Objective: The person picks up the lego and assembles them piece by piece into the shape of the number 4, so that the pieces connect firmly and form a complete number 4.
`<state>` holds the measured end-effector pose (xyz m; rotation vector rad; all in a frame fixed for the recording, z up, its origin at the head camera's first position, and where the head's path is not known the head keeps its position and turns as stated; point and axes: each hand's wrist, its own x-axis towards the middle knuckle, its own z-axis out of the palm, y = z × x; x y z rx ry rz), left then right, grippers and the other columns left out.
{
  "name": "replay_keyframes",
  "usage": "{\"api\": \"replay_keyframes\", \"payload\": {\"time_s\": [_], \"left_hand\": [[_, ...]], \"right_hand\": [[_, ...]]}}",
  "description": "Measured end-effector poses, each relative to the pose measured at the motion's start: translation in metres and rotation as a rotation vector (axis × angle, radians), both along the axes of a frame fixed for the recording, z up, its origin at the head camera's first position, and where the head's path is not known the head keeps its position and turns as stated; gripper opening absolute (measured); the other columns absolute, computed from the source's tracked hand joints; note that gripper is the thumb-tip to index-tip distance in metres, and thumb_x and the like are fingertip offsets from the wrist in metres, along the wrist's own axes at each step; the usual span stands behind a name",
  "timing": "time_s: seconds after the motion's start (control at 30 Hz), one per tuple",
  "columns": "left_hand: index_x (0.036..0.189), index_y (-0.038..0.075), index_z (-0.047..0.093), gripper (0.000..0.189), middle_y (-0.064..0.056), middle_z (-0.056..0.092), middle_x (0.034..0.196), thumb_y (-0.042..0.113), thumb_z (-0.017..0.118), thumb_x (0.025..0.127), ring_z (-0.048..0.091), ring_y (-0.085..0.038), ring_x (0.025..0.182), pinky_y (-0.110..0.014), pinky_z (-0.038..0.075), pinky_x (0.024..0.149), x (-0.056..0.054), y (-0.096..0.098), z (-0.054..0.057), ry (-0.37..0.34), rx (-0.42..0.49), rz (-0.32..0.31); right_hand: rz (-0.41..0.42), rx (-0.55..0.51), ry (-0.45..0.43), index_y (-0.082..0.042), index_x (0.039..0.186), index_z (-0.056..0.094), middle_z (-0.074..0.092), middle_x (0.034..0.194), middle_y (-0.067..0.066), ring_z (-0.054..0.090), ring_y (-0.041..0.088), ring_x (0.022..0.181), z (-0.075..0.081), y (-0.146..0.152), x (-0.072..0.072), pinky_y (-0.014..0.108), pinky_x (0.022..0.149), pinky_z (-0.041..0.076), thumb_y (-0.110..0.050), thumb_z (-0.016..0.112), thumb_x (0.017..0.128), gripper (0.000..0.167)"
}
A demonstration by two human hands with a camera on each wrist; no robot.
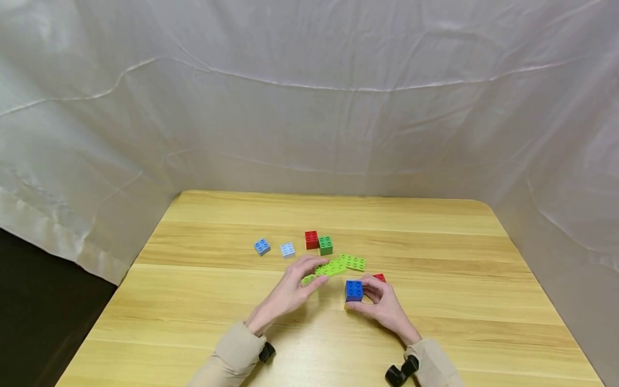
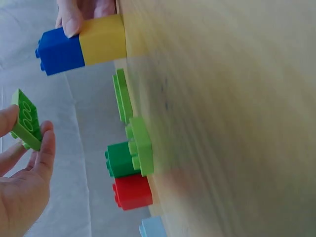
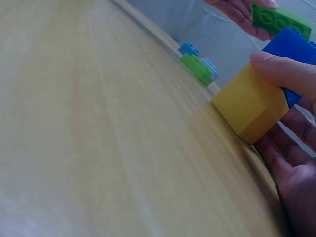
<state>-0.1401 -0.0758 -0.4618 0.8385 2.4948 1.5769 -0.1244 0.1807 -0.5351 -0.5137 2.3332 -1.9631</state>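
My left hand (image 1: 292,286) pinches a flat lime-green brick (image 2: 28,120) between thumb and fingers, up off the table, its hollow underside showing in the left wrist view. With my right hand (image 1: 382,305) I grip a blue brick (image 1: 354,290) stacked on a yellow brick (image 3: 252,101); the thumb lies across the seam between them. The yellow one stands at the tabletop. Two more flat lime-green bricks lie on the table, one lime brick (image 1: 355,263) behind the held plate and another lime brick (image 1: 308,279) by my left fingers.
Behind my hands stand a red brick (image 1: 311,239) and a green brick (image 1: 326,245) side by side. Left of them sit a light-blue brick (image 1: 287,250) and a mid-blue brick (image 1: 262,246). Another red brick (image 1: 380,277) shows partly behind my right hand on the wooden table (image 1: 435,247).
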Motion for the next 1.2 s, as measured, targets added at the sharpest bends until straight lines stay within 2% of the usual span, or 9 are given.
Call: {"api": "replay_keyframes", "payload": {"time_s": [0.17, 0.37, 0.47, 0.73, 0.93, 1.2], "left_hand": [[0.133, 0.005, 0.062, 0.040, -0.013, 0.062, 0.137, 0.017, 0.068, 0.096, 0.061, -0.028, 0.125, -0.038, 0.055, 0.106, 0.001, 0.006, -0.003, -0.039, 0.062, 0.002], [0.130, 0.000, 0.064, 0.042, -0.016, 0.064, 0.135, 0.010, 0.073, 0.091, 0.063, -0.032, 0.124, -0.031, 0.053, 0.108, 0.005, 0.013, -0.003, -0.214, 0.166, -0.004], [0.129, 0.001, 0.064, 0.042, -0.016, 0.065, 0.134, 0.010, 0.075, 0.089, 0.064, -0.033, 0.123, -0.030, 0.053, 0.107, 0.006, 0.016, -0.004, -0.268, 0.189, 0.006], [0.127, 0.001, 0.066, 0.040, -0.020, 0.067, 0.129, 0.007, 0.074, 0.089, 0.070, -0.032, 0.108, -0.033, 0.058, 0.099, 0.007, 0.021, -0.007, -0.300, 0.193, 0.006], [0.126, -0.001, 0.067, 0.040, -0.021, 0.067, 0.128, 0.009, 0.076, 0.088, 0.070, -0.032, 0.106, -0.024, 0.059, 0.094, 0.008, 0.023, -0.006, -0.323, 0.193, 0.011], [0.124, 0.001, 0.069, 0.039, -0.018, 0.068, 0.125, 0.010, 0.077, 0.087, 0.067, -0.016, 0.096, -0.014, 0.057, 0.088, 0.008, 0.024, -0.006, -0.319, 0.168, 0.015]], "right_hand": [[0.005, -0.008, 0.000, 0.003, 0.112, 0.066, 0.065, 0.111, -0.001, 0.066, 0.000, 0.103, 0.000, 0.000, 0.000, 0.014, 0.098, 0.054, -0.002, 0.085, 0.077, 0.040], [0.019, -0.017, 0.004, 0.003, 0.115, 0.066, 0.064, 0.114, -0.003, 0.065, -0.001, 0.108, -0.001, 0.000, 0.000, 0.013, 0.099, 0.053, -0.002, 0.084, 0.078, 0.041], [0.028, -0.020, 0.008, 0.002, 0.116, 0.065, 0.064, 0.115, -0.005, 0.064, -0.001, 0.110, -0.002, 0.000, 0.000, 0.014, 0.099, 0.053, -0.001, 0.083, 0.079, 0.042], [0.035, -0.020, 0.016, 0.003, 0.118, 0.064, 0.066, 0.115, -0.011, 0.064, -0.001, 0.110, -0.001, 0.000, -0.001, 0.014, 0.099, 0.053, -0.001, 0.083, 0.079, 0.044], [0.039, -0.028, 0.016, 0.004, 0.117, 0.064, 0.066, 0.115, -0.011, 0.065, -0.001, 0.110, -0.002, 0.000, -0.001, 0.015, 0.099, 0.053, -0.001, 0.083, 0.078, 0.043], [0.037, -0.026, 0.012, 0.002, 0.120, 0.064, 0.066, 0.118, -0.008, 0.065, 0.000, 0.112, -0.002, -0.001, 0.000, 0.015, 0.101, 0.053, -0.002, 0.084, 0.078, 0.046]]}}
